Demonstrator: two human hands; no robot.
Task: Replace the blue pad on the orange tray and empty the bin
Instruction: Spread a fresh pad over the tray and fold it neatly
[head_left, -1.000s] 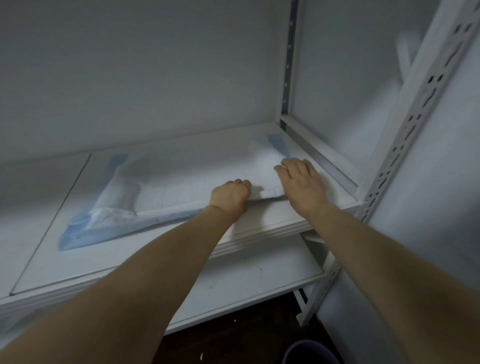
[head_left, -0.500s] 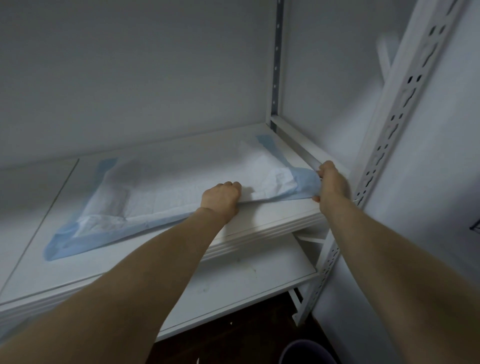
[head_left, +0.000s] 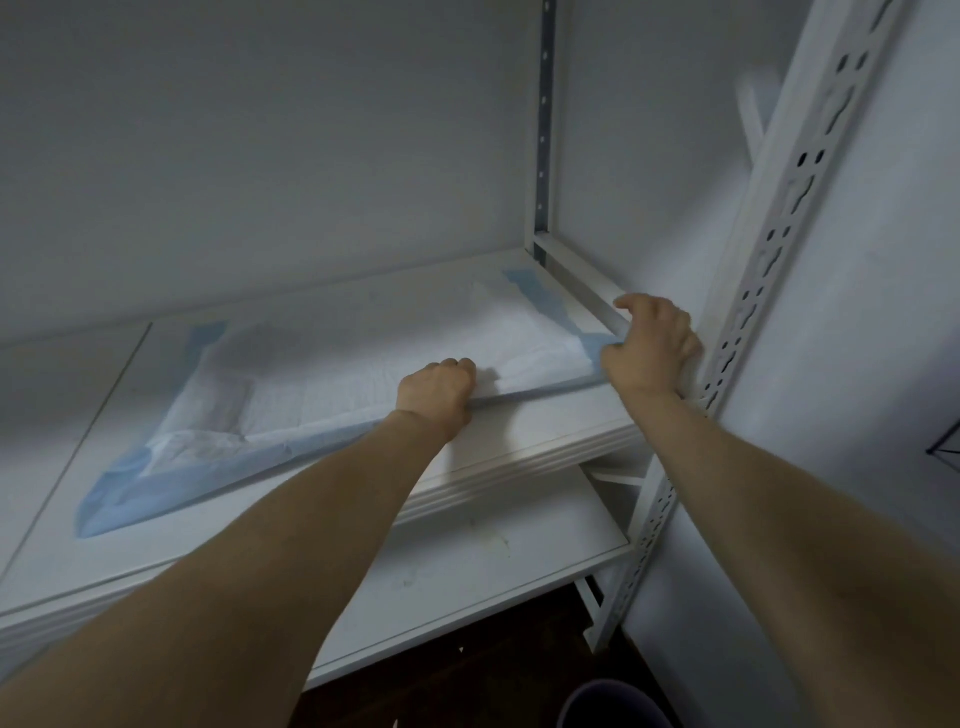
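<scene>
White, blue-edged pad (head_left: 322, 384) lies rumpled on the shelf (head_left: 519, 441), near edge lifted; bin (head_left: 618, 701), perhaps purple, below.

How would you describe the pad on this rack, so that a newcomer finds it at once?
Find the white rack against the wall, then its upper shelf. On it lies the pad, held at its near edge by the left hand and the right hand: the only thing with a blue border round a white quilted middle.

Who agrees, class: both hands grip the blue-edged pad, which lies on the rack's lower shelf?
Not quite. The head view shows the left hand and right hand gripping the blue-edged pad on the rack's upper shelf, not the lower shelf beneath.
</scene>
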